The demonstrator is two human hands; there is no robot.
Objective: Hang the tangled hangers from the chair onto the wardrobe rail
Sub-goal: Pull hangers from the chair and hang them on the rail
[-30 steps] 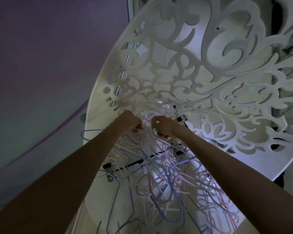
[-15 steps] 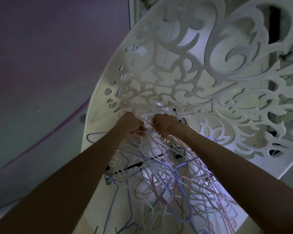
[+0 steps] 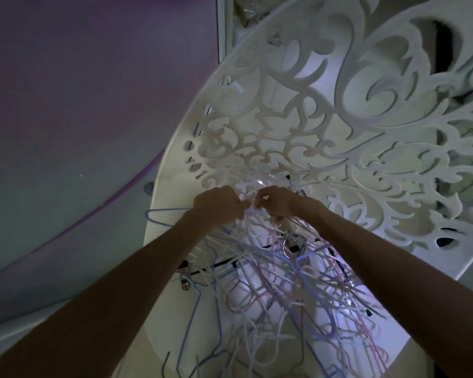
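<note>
The left hand and the right hand meet close together at the far end of the tangle of hangers, knuckles up, almost touching each other. Both have their fingers curled around thin hanger wires at the top of the pile: the left hand grips strands on its side, and a blue wire hanger sticks out to the left from beside it; the right hand pinches pale strands where they bunch together. Both forearms reach in from the lower corners of the view, over the pile.

The hangers are a dense knot of thin blue, pink and white wires, with a few black bars and metal clips among them. They lie on the seat of the white chair, spreading from the hands toward the near edge. The chair's back, cut through with ornate scroll patterns, rises behind the hands. To the left lies a dim purple and grey surface.
</note>
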